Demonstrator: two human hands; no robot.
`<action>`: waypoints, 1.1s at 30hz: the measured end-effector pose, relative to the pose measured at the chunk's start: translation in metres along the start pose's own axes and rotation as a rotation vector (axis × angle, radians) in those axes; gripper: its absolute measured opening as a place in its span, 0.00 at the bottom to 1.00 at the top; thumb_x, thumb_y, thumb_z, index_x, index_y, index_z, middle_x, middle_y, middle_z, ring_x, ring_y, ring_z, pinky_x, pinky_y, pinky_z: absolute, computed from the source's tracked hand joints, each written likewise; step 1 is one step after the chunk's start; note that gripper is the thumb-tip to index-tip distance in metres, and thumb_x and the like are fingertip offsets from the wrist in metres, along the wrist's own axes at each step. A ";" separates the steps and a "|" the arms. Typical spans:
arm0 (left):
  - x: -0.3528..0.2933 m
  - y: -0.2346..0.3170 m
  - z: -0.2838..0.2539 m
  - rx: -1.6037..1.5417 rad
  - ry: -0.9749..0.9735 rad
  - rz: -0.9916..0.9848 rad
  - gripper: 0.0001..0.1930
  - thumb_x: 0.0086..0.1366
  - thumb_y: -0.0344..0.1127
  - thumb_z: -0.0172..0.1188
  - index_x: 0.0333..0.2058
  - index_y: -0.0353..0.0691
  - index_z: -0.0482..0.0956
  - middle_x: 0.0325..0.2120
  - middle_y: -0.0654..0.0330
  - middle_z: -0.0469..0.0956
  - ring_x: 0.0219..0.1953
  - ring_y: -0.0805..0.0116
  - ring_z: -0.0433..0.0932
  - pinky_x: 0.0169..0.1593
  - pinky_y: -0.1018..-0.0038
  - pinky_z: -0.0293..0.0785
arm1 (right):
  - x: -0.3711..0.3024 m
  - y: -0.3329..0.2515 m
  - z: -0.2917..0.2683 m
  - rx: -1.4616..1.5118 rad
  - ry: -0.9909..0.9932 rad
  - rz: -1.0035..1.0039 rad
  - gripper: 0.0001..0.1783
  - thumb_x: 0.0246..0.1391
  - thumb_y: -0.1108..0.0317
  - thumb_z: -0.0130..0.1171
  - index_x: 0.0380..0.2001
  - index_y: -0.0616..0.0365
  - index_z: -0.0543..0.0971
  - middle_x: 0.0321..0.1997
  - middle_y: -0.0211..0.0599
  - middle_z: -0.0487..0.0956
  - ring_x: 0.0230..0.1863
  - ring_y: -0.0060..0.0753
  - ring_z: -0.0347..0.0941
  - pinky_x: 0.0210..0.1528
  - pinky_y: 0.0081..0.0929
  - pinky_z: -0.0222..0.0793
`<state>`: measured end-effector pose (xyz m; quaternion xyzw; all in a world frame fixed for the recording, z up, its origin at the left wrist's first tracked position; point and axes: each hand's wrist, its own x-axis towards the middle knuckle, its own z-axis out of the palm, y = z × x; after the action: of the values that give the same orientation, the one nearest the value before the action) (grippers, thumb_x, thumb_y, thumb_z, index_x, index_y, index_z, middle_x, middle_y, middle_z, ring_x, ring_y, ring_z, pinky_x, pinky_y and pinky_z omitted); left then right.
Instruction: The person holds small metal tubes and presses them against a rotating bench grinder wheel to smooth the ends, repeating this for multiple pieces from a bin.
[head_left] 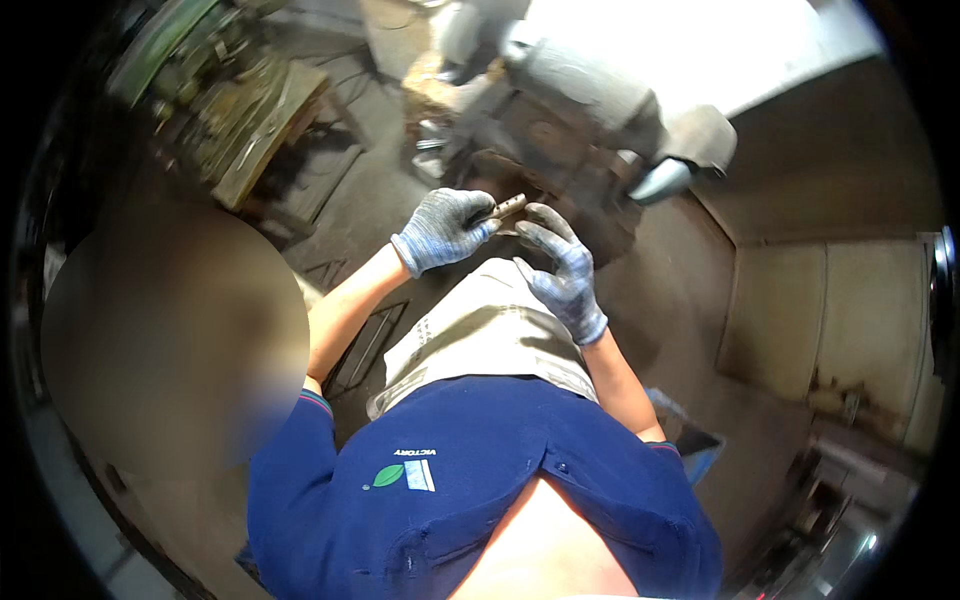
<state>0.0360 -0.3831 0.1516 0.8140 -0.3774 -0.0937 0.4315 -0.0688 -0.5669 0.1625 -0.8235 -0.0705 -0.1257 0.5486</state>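
My left hand [447, 231], in a grey and blue knitted work glove, pinches a small tan metal bar with a row of holes [510, 206]. The bar points up and to the right, out past the fingertips. Close by on its right is my right hand [563, 265], gloved the same way, with its thumb and fingers apart. Its fingertips are near the bar's free end, and nothing shows between them. A pale cloth apron [490, 330] covers my lap below both hands.
Just beyond my hands stands a dark, dusty machine [545, 130] with a grey cylindrical housing [585, 85]. A cluttered bench [265, 125] stands at far left. Pale panels [780, 310] line the right side. A round blurred patch hides much of the left.
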 end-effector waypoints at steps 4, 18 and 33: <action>0.034 0.023 0.032 -0.138 -0.120 0.099 0.07 0.52 0.34 0.62 0.27 0.37 0.76 0.20 0.48 0.74 0.24 0.50 0.75 0.28 0.63 0.69 | -0.025 0.013 -0.021 -0.175 0.213 -0.047 0.18 0.36 0.72 0.67 0.36 0.63 0.79 0.42 0.46 0.75 0.44 0.42 0.74 0.47 0.31 0.70; 0.104 0.027 0.073 0.099 -0.530 0.452 0.12 0.54 0.33 0.62 0.36 0.34 0.78 0.25 0.50 0.78 0.28 0.53 0.77 0.34 0.66 0.72 | -0.050 0.031 -0.046 -0.098 0.510 0.126 0.09 0.44 0.76 0.62 0.32 0.67 0.80 0.39 0.40 0.75 0.44 0.31 0.72 0.47 0.23 0.68; 0.111 -0.002 0.129 -0.925 -0.243 -0.231 0.09 0.59 0.26 0.59 0.38 0.29 0.77 0.27 0.60 0.79 0.28 0.79 0.75 0.30 0.81 0.75 | -0.055 0.064 -0.056 -0.096 0.749 0.216 0.10 0.54 0.81 0.51 0.38 0.67 0.79 0.47 0.37 0.71 0.47 0.28 0.70 0.51 0.23 0.67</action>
<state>0.0526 -0.5411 0.0905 0.5568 -0.2510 -0.3931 0.6873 -0.1121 -0.6419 0.1106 -0.7481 0.2278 -0.3625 0.5071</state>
